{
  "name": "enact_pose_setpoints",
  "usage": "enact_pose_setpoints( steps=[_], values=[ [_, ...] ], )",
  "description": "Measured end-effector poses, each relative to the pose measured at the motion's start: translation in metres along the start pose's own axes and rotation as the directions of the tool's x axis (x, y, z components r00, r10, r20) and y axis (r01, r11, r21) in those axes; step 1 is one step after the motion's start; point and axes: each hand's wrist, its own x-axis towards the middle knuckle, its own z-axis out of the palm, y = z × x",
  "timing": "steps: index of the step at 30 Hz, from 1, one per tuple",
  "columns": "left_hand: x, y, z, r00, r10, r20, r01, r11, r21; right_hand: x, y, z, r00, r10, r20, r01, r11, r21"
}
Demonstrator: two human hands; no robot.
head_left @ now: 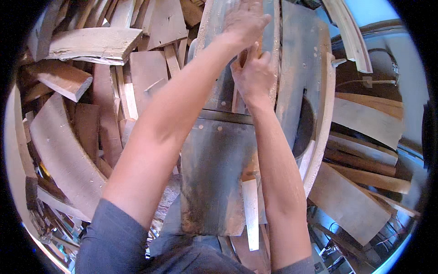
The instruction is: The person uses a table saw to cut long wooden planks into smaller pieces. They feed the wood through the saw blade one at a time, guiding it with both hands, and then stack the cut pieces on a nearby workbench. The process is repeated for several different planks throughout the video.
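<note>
Both arms reach forward over the grey metal bed (214,182) of what looks like a woodworking planer. My right hand (255,75) is closed round a narrow brown strip of wood (235,101), part of which shows below the fingers. The rest of the strip is hidden under my hands. Farther ahead, my left hand (246,23) is low over the far metal bed (219,50), just beyond my right hand. Motion smears its fingers, and what lies under them is hidden. A dark slot (226,116) crosses between the near and far beds.
A pale wood strip (250,214) lies at the near bed's right edge. Dusty wooden rails (325,123) flank the machine. Boards and offcuts (68,146) are heaped at left; more boards (353,201) are stacked at right. A long plank (349,34) juts in at upper right.
</note>
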Motion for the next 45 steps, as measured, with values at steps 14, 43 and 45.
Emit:
enact_pose_setpoints(
  steps=[14,43,45],
  values=[
    [-0.373,0.147,-0.086,0.766,-0.439,0.469,0.229,-0.496,-0.838,-0.267,0.016,-0.182,0.71,0.1,0.697,-0.553,-0.535,0.64],
    [-0.51,0.287,-0.072,0.833,-0.079,0.547,0.281,-0.792,-0.542,-0.547,0.028,-0.237,0.641,-0.041,0.766,-0.614,-0.627,0.48],
    [-0.513,0.284,-0.069,0.844,-0.045,0.534,0.291,-0.798,-0.527,-0.537,0.021,-0.234,0.627,-0.005,0.779,-0.598,-0.643,0.478]
  ],
)
